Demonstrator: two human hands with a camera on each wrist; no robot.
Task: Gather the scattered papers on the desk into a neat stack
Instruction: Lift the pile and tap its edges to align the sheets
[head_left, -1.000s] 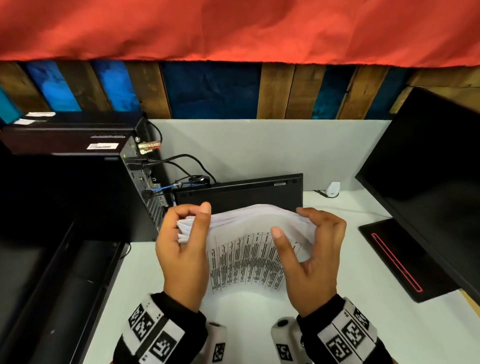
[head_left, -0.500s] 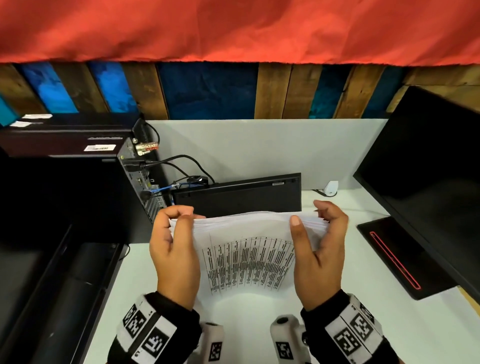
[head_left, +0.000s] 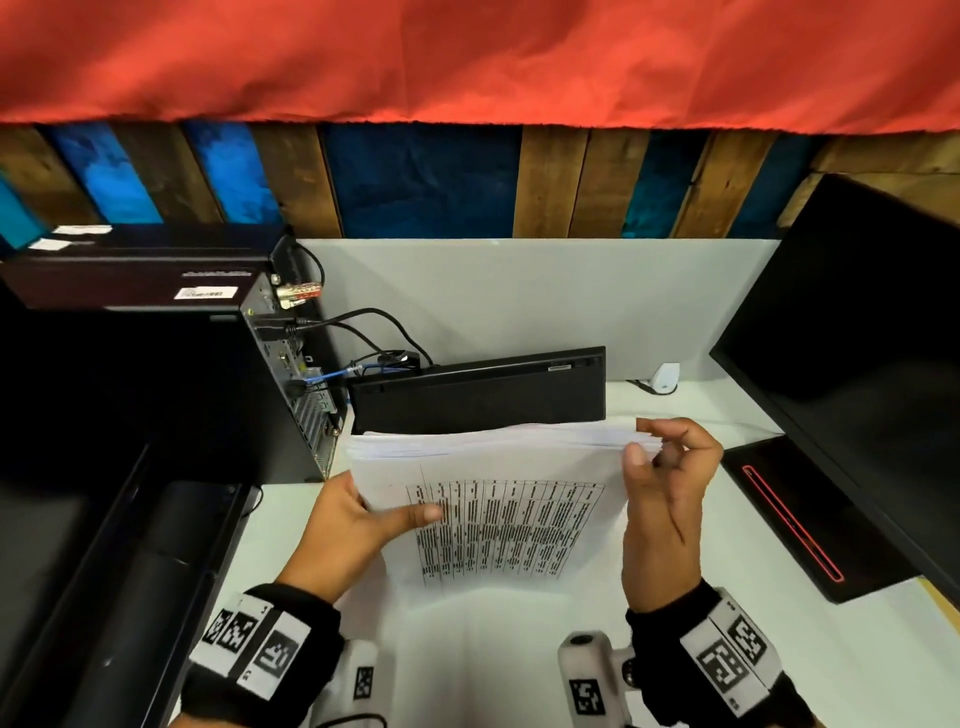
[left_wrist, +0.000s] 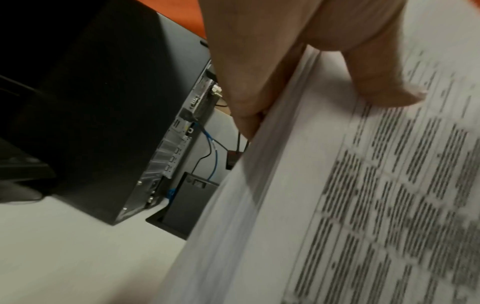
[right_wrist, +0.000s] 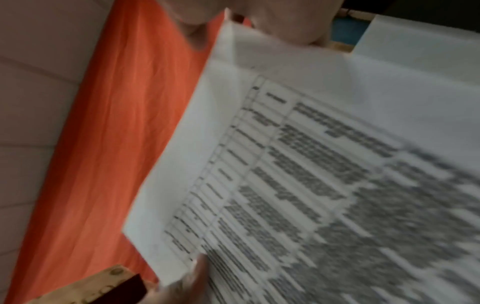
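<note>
Holding the paper stack (head_left: 498, 499) at centre frame above the white desk (head_left: 779, 649), the left hand (head_left: 358, 525) pinches its left edge, thumb on top; the right hand (head_left: 670, 488) pinches its upper right corner. The left wrist view shows the thumb (left_wrist: 376, 78) on print at upper right. The right wrist view shows blurred sheets filling the right, fingertips (right_wrist: 293, 26) at their top edge.

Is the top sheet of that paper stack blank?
No, the top sheet of the stack carries a printed table with rows and columns of dark text.
</note>
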